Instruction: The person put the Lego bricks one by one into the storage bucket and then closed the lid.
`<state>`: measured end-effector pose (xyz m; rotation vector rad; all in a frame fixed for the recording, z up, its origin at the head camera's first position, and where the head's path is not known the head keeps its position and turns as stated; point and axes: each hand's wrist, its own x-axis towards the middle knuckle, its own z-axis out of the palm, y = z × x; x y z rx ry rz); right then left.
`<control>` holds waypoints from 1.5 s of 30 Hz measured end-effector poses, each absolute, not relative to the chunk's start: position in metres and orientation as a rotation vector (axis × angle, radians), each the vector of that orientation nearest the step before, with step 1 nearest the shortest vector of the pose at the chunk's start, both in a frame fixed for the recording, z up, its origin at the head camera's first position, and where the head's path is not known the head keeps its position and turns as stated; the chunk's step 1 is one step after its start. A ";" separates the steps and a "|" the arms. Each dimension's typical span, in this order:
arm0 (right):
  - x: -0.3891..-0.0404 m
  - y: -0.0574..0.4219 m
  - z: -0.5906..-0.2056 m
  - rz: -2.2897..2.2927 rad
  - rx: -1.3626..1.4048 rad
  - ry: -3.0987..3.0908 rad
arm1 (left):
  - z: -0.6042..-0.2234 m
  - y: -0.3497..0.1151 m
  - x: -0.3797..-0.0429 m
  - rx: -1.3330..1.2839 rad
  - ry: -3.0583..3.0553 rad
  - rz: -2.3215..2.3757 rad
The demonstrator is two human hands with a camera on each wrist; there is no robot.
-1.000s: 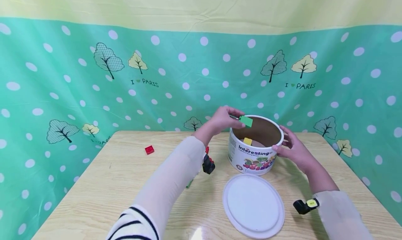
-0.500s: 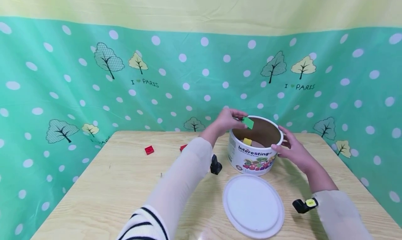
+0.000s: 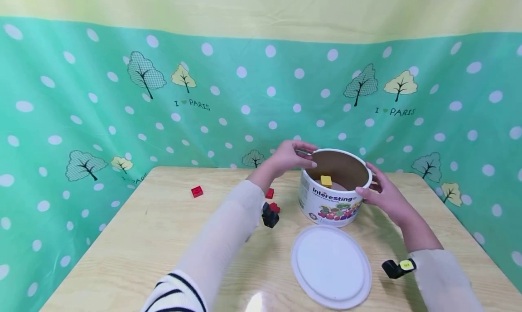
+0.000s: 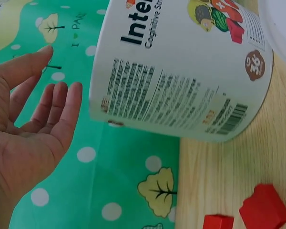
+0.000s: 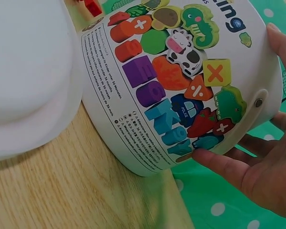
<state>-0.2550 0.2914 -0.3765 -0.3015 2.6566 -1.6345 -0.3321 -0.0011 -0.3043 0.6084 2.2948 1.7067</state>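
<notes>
A white bucket (image 3: 332, 203) with printed toy pictures stands at the back right of the table. My left hand (image 3: 290, 157) hovers at its left rim with fingers loosely bent and nothing between them; the left wrist view shows this hand (image 4: 38, 109) apart from the bucket wall. My right hand (image 3: 381, 192) holds the bucket's right side, and in the right wrist view its fingers (image 5: 229, 167) lie along the wall below the handle (image 5: 250, 114). Inside the bucket a yellow block (image 3: 326, 181) shows; the rest of the bottom is partly hidden by the front wall.
A round white lid (image 3: 331, 266) lies flat in front of the bucket. Left of the bucket are a red brick (image 3: 269, 193) and a red piece (image 3: 274, 208) beside the left wrist camera. Another red brick (image 3: 197, 192) lies farther left. A polka-dot curtain (image 3: 228, 103) hangs behind the table.
The green brick that my left hand pinched over the bucket has left the fingers and is out of sight. The left fingers have parted. My right hand stays on the bucket.
</notes>
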 end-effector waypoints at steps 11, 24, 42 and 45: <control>-0.255 0.291 -0.376 -1.644 -0.267 2.635 | -0.308 -0.030 -0.326 0.631 2.296 1.753; -0.256 0.290 -0.379 -1.649 -0.266 2.641 | -0.320 -0.056 -0.311 0.684 2.375 1.744; -0.256 0.290 -0.379 -1.663 -0.277 2.638 | -0.344 -0.090 -0.286 0.657 2.296 1.864; -0.256 0.290 -0.379 -1.670 -0.282 2.635 | -0.347 -0.096 -0.283 0.644 2.279 1.893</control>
